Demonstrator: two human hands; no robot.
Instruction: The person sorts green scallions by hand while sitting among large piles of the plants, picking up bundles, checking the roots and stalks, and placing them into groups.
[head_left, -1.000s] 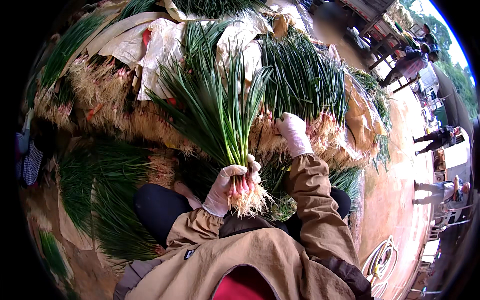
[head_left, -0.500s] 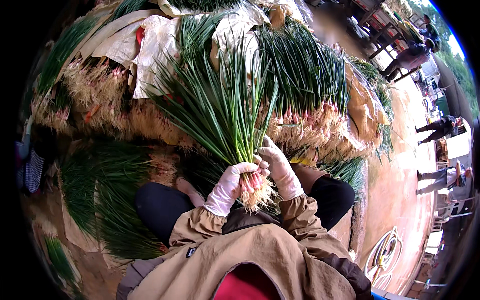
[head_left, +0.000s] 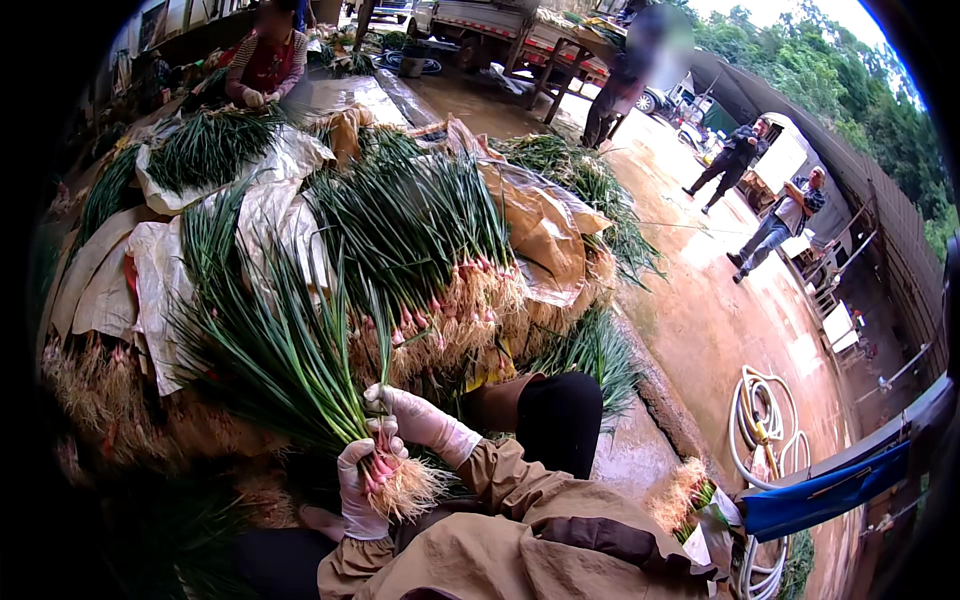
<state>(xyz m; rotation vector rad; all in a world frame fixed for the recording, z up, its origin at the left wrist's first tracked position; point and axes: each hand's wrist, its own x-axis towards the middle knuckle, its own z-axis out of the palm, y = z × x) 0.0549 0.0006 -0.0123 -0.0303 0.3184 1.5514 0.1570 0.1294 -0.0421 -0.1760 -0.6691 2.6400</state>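
A bunch of green onions [head_left: 318,380] with long green leaves, pinkish bulbs and pale roots leans up and to the left in front of me. My left hand [head_left: 358,490], in a whitish glove, is closed around its lower end beside the bulbs. My right hand [head_left: 415,415], also gloved, is closed at the stems just above the bulbs, some of its fingers hidden behind the stems. A large pile of green onions [head_left: 420,225] lies right beyond the bunch, roots toward me. Light sacking [head_left: 160,300] covers part of it.
Across the pile sits a person in a red apron [head_left: 268,70]. Several people stand on the wet concrete floor [head_left: 700,290] at the right. A coiled pale hose [head_left: 745,425] lies there, near a blue strip [head_left: 820,500]. More green onions [head_left: 675,500] are by my right side. Behind stands a truck [head_left: 490,25].
My view has swung up and to the right, bringing the truck and the person in the red apron into sight. Both hands still hold the bunch, which now leans further left.
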